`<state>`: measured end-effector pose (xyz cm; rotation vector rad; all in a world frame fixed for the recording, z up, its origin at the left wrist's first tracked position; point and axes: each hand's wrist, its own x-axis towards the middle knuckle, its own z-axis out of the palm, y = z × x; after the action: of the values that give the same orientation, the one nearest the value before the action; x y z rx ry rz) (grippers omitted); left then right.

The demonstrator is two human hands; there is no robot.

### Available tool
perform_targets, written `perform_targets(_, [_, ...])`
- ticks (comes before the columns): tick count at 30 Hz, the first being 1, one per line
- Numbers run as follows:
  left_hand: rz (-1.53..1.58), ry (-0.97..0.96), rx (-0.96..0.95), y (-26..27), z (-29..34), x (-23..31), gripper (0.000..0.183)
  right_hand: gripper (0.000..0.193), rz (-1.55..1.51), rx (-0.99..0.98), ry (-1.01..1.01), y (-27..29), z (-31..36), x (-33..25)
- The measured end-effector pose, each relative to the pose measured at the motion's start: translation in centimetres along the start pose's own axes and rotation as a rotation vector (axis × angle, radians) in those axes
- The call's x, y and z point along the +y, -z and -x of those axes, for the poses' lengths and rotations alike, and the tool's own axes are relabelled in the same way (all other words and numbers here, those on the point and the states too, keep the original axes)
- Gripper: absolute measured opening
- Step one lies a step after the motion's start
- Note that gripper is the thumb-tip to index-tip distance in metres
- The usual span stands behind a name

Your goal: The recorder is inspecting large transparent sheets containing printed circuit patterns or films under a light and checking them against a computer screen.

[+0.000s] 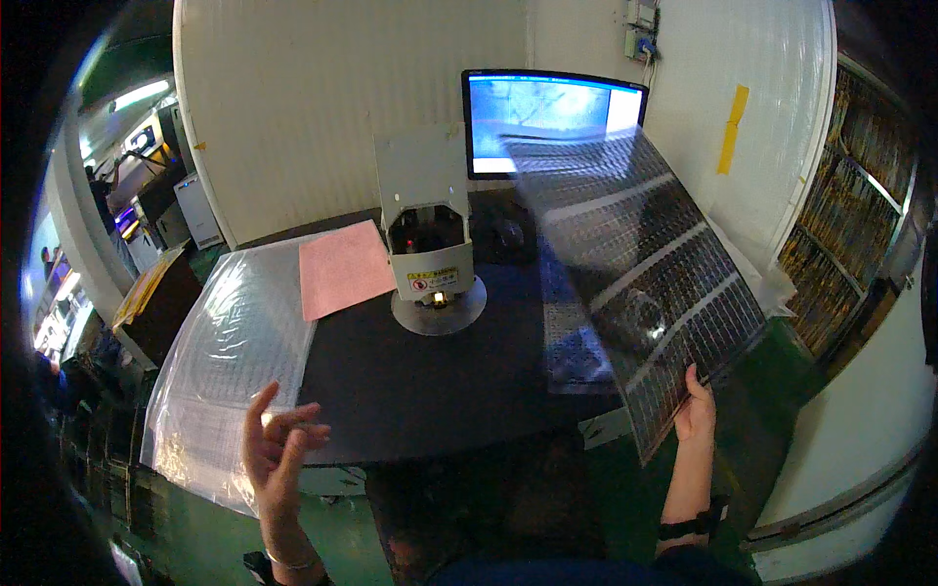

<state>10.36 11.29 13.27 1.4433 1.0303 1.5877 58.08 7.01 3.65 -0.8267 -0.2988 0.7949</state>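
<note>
My right hand (695, 410) grips the near edge of a large, dark, see-through film sheet (674, 259) printed with a fine grid and paler bands. The sheet is raised and tilted above the right side of the table, its far end blurred and overlapping the monitor's lower part. My left hand (278, 444) hangs at the table's front left with its fingers apart and partly curled, holding nothing. Behind it lies a clear plastic-covered sheet (239, 322) with a faint grid. Between the hands stands a light-grey inspection device (430, 269) on a round metal base.
A pink sheet (344, 269) lies left of the device on the black table (381, 400). A lit monitor (555, 109) stands at the back, with a dark mouse (509, 234) before it. Another film (575, 337) lies under the raised one. Packed racks (850, 210) stand at right.
</note>
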Motion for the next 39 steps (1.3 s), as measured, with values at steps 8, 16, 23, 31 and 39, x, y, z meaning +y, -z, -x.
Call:
perform_targets(8, [-0.071,0.202,0.110,2.1,6.0,-3.4,0.050,0.027,-0.124,0.171,-0.069,-3.5,-2.9,4.2])
perform_targets(16, [-0.234,0.139,0.552,8.7,9.1,-4.7,0.034,0.028,-0.220,0.187,-0.117,-5.6,-4.4,7.3])
perform_targets(23, [-0.355,0.013,0.967,14.2,9.3,-7.2,0.036,0.038,-0.127,0.014,-0.207,-5.9,-3.2,4.9])
perform_targets(31, [-0.360,0.286,0.980,20.1,8.8,-9.2,0.061,0.038,0.146,-0.203,-0.083,-3.4,2.7,1.7])
perform_targets(39, [-0.442,0.399,0.993,22.8,6.6,-8.0,0.046,0.038,0.234,-0.365,0.284,-9.8,4.9,6.2])
